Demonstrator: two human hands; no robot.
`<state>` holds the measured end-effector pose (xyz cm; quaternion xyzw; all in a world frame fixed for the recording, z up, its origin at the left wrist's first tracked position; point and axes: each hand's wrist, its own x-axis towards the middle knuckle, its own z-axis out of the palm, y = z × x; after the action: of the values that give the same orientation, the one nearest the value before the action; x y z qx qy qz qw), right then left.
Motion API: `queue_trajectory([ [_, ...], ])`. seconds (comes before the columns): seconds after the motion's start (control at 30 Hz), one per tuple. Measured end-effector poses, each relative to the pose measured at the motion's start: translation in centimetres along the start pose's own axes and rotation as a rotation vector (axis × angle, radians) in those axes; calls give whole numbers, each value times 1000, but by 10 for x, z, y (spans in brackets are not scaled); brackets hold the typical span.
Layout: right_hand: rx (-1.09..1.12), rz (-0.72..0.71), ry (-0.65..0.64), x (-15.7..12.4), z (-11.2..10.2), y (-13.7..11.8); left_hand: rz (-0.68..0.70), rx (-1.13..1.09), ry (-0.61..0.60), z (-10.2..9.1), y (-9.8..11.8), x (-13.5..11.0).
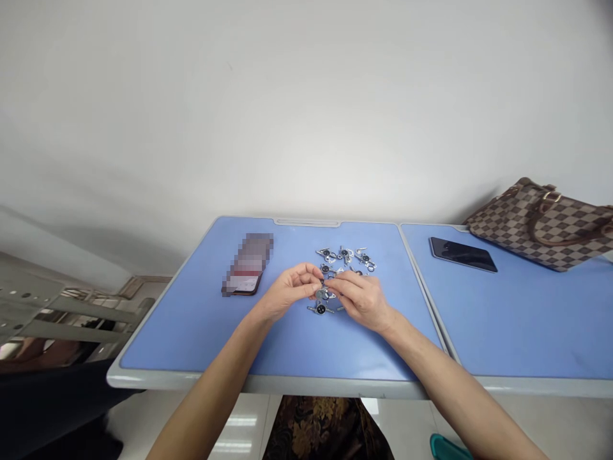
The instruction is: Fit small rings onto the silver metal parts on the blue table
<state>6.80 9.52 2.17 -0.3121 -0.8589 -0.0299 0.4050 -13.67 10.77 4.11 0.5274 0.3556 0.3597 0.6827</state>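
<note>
My left hand point(297, 287) and my right hand point(359, 296) meet over the blue table. Between their fingertips is a small silver metal piece with a ring point(324, 294); its exact kind is too small to make out. Both hands are closed in a pinch on it. Just below lies a keychain-like metal piece with a round black disc point(321, 309). Beyond my fingers several similar pieces lie loosely grouped, among them one with a black disc point(344, 253) and another point(366, 259) farther right. My right hand partly covers some of them.
A phone point(247, 284), partly pixelated, lies on the left of the blue table point(186, 326). Across the seam, a second table point(527, 326) bears a dark phone point(463, 253) and a checkered handbag point(546, 223). A white wall point(306, 115) rises behind.
</note>
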Motion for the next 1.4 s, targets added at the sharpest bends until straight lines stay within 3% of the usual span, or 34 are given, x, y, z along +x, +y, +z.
queue_trajectory([
  [0.17, -76, -32, -12, 1, -1, 0, 12, 39, 46, 0, -1, 1],
  [0.4, -51, -30, -18, 0, 0, -1, -45, 54, -25, -3, 0, 0],
  [0.5, -27, 9, -16, 1, -1, 0, 2, 167, 11, -5, 0, -1],
  [0.63, 4, 86, 14, 4, -5, 5, 94, 501, 101, -4, -1, -3],
  [0.73, 3, 122, 36, 6, -8, 8, 109, 664, 47, -1, -2, -6],
  [0.93, 4, 116, 29, 6, -7, 7, 107, 766, -16, 1, -4, -6],
  [1.2, 24, 162, 44, 8, -9, 10, 257, 959, -25, -1, -9, -3],
  [1.4, 113, 266, 110, 11, -18, 20, 225, 1026, -32, 1, -4, -5],
])
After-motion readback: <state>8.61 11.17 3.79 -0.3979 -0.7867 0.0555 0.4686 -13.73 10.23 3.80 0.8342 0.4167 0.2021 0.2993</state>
